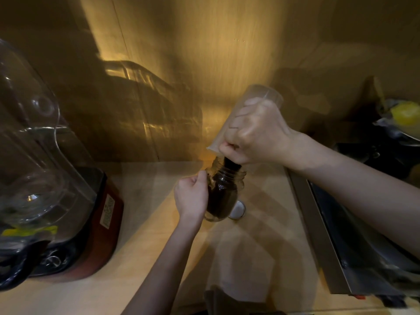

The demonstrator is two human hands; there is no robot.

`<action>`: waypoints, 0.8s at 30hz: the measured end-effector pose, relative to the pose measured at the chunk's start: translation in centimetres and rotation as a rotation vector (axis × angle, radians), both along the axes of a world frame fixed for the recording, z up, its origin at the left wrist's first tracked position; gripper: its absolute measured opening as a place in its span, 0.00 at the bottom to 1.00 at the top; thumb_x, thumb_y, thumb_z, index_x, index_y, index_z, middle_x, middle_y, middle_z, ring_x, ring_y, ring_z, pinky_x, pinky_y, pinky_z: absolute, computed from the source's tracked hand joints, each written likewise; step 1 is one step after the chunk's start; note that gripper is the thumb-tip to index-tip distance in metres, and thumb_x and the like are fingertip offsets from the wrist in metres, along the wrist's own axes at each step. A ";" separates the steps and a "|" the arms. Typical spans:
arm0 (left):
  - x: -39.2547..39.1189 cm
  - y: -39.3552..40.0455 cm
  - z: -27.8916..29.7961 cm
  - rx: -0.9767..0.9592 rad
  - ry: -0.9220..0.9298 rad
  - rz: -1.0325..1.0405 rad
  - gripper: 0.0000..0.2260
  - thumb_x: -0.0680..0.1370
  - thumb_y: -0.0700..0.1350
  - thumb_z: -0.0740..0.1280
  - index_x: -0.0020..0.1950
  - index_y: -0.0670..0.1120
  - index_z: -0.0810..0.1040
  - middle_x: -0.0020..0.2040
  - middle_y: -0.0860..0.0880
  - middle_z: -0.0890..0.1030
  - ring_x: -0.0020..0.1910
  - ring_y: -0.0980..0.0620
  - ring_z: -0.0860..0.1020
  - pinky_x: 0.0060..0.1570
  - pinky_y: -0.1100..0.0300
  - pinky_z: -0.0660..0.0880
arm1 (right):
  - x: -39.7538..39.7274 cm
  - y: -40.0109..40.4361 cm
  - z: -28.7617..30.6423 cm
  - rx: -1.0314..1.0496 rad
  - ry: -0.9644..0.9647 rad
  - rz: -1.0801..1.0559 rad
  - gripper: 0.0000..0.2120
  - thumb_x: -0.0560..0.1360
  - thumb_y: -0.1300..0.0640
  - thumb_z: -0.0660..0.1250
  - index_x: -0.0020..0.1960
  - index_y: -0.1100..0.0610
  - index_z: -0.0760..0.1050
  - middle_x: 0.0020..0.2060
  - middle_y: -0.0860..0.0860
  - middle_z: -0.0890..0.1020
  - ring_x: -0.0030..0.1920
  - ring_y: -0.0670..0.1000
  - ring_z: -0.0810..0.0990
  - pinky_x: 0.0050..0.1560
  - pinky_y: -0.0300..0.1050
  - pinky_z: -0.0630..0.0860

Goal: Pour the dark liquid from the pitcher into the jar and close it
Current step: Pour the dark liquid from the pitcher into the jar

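A clear glass jar (223, 196) stands on the wooden counter, mostly full of dark liquid. My left hand (191, 197) grips its left side. My right hand (254, 130) holds a clear plastic pitcher (236, 110) tipped steeply, its bottom up and its rim over the jar's mouth. A dark stream (230, 164) falls from the pitcher into the jar. The pitcher looks almost drained. A round metal lid (238, 210) lies flat on the counter just right of the jar, partly hidden behind it.
A blender with a clear jug (34, 142) and a red base (102, 223) stands at the left. A steel sink (341, 242) runs along the right. A yellow lemon (405, 114) sits in a dish at the far right. A wooden wall rises behind.
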State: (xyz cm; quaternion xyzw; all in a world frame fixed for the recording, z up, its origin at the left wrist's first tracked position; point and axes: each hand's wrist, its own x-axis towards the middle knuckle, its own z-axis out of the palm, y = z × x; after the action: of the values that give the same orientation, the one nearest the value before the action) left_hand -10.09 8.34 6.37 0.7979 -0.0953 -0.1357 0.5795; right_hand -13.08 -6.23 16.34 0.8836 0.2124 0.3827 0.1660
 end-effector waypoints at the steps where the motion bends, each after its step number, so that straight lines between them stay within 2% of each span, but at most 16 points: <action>1: 0.0 0.0 0.0 0.001 0.002 0.001 0.20 0.73 0.45 0.60 0.22 0.45 0.62 0.27 0.41 0.64 0.28 0.47 0.61 0.33 0.53 0.61 | 0.0 -0.1 0.0 0.006 -0.003 -0.003 0.31 0.77 0.53 0.46 0.19 0.56 0.72 0.16 0.51 0.73 0.18 0.52 0.72 0.26 0.39 0.65; 4: 0.0 0.0 -0.1 -0.003 0.009 -0.004 0.19 0.73 0.45 0.60 0.22 0.45 0.63 0.27 0.42 0.64 0.28 0.47 0.62 0.34 0.54 0.61 | 0.0 -0.2 0.1 0.006 0.001 -0.011 0.30 0.76 0.53 0.48 0.19 0.56 0.71 0.15 0.51 0.73 0.18 0.52 0.71 0.26 0.39 0.64; 8: 0.1 0.1 -0.1 -0.019 0.027 -0.001 0.19 0.73 0.46 0.60 0.22 0.45 0.64 0.27 0.42 0.64 0.28 0.47 0.63 0.34 0.53 0.61 | -0.2 -0.1 0.3 -0.017 0.013 -0.040 0.22 0.71 0.58 0.57 0.19 0.56 0.71 0.15 0.51 0.72 0.17 0.52 0.70 0.25 0.38 0.65; 12: 0.1 0.1 0.0 -0.018 0.030 0.001 0.20 0.73 0.45 0.60 0.21 0.46 0.63 0.25 0.43 0.64 0.26 0.48 0.62 0.33 0.54 0.61 | -0.1 -0.1 0.4 -0.005 0.004 0.000 0.29 0.76 0.54 0.49 0.20 0.56 0.71 0.15 0.51 0.72 0.18 0.52 0.71 0.25 0.40 0.68; 15: 0.1 0.1 0.2 -0.005 0.022 0.024 0.21 0.72 0.47 0.60 0.20 0.45 0.61 0.27 0.40 0.61 0.28 0.46 0.61 0.33 0.53 0.60 | -0.2 0.1 0.4 -0.021 -0.017 0.019 0.29 0.77 0.54 0.48 0.19 0.56 0.71 0.16 0.51 0.72 0.18 0.53 0.71 0.25 0.39 0.66; 17: 0.1 0.1 0.2 -0.004 0.025 0.028 0.21 0.72 0.47 0.60 0.20 0.45 0.62 0.29 0.40 0.62 0.29 0.46 0.61 0.34 0.53 0.60 | -0.2 0.1 0.3 -0.028 -0.020 0.027 0.28 0.76 0.56 0.49 0.19 0.56 0.71 0.15 0.51 0.71 0.18 0.52 0.71 0.25 0.39 0.64; 21: 0.1 0.1 0.0 -0.027 0.035 0.014 0.21 0.73 0.45 0.60 0.19 0.46 0.63 0.24 0.45 0.64 0.25 0.49 0.61 0.31 0.53 0.59 | -0.3 0.2 0.3 -0.030 -0.022 0.023 0.27 0.76 0.56 0.51 0.19 0.56 0.70 0.15 0.51 0.70 0.18 0.52 0.69 0.25 0.39 0.64; 24: 0.1 0.1 0.0 -0.035 0.041 0.015 0.21 0.73 0.45 0.60 0.19 0.46 0.63 0.24 0.46 0.64 0.25 0.49 0.62 0.31 0.54 0.59 | -0.4 0.2 0.8 -0.053 -0.023 -0.011 0.21 0.70 0.59 0.59 0.19 0.57 0.69 0.15 0.51 0.70 0.17 0.52 0.69 0.26 0.38 0.61</action>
State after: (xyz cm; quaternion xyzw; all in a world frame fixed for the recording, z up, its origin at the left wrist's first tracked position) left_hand -9.94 8.40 6.34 0.7852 -0.0798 -0.1462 0.5964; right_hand -13.47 -6.02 17.11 0.8756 0.2157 0.3862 0.1941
